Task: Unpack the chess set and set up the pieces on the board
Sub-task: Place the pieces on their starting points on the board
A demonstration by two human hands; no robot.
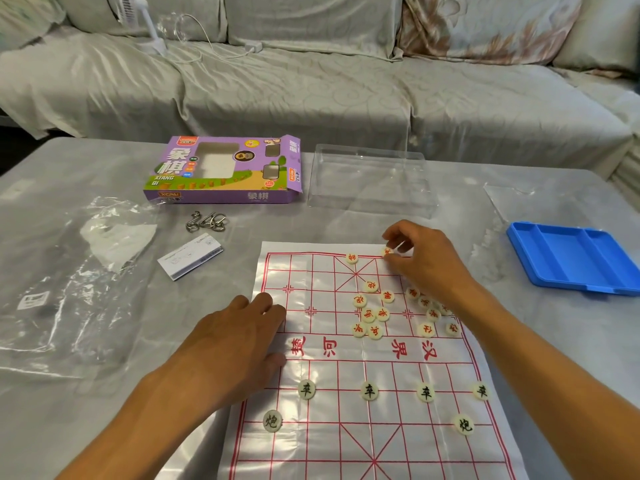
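Pinching red piece (387, 251) in fingertip grip.

The right hand (427, 258) pinches a red-marked piece (387, 252) at the far edge of the board (346, 441), the left hand (239, 337) lies flat on its left edge, and a blue tray (571, 259) rests on the counter (104, 393).
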